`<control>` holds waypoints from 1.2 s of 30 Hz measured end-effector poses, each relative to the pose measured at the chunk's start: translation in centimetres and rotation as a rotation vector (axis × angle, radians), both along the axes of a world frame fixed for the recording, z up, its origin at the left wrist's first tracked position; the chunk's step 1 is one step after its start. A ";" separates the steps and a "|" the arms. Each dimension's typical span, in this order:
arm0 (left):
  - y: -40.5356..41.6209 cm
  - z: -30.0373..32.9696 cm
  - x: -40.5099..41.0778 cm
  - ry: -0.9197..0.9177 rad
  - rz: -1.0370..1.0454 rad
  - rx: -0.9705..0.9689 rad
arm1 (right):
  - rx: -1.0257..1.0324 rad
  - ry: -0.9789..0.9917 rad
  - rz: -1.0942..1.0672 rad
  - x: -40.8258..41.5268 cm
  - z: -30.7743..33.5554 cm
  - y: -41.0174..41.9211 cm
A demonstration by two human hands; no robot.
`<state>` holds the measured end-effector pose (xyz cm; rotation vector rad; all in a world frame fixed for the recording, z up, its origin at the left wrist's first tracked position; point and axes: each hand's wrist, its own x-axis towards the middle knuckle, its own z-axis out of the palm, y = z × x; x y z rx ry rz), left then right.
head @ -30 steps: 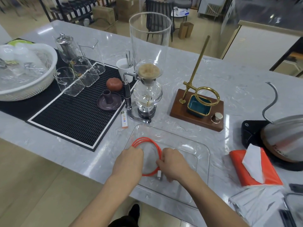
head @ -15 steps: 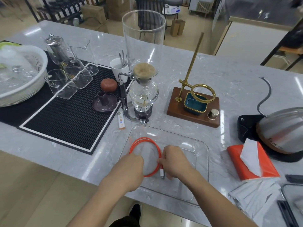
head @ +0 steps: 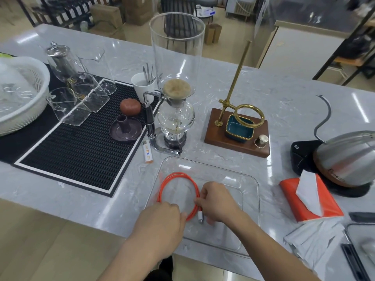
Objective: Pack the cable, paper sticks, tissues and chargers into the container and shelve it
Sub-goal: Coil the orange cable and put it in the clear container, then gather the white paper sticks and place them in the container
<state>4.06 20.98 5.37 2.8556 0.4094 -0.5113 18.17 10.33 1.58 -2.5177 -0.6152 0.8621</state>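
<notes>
A coiled orange cable [head: 172, 177] lies inside the clear plastic container [head: 251, 179] on the marble counter. My right hand [head: 216, 201] pinches the coil's right side, the white plug hanging just below the fingers. My left hand [head: 160, 222] closes on the coil's lower left part. An orange tissue pack [head: 292, 197] with a white tissue sticking out sits to the right of the container. Below it lies a pile of white paper sticks [head: 316, 240]. Dark items at the far right edge [head: 361, 217] are cut off; whether they are chargers is unclear.
A glass siphon brewer [head: 175, 118] and a lighter [head: 147, 152] stand just behind the container. A wooden stand with a brass ring [head: 237, 126] is behind right, a steel kettle [head: 345, 157] far right. A black mat [head: 71, 147] with glassware and a white basket [head: 24, 102] are left.
Both hands have stayed on the cable in the container; my left hand has drawn slightly back toward the near edge. The view has shifted a little.
</notes>
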 end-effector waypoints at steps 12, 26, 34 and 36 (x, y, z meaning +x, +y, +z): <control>1.2 1.9 0.7 -0.165 -0.040 -0.060 | 0.077 0.033 -0.122 -0.4 1.1 -0.3; 2.5 2.2 2.1 -0.291 -0.149 -0.194 | 0.100 -0.239 -0.226 -2.5 2.6 -2.5; 0.4 2.6 4.0 -0.376 -0.186 -0.354 | 0.279 -0.324 -0.334 -4.3 5.6 -5.7; -1.0 2.9 4.5 -0.385 -0.200 -0.379 | 0.331 -0.344 -0.364 -4.7 6.3 -7.3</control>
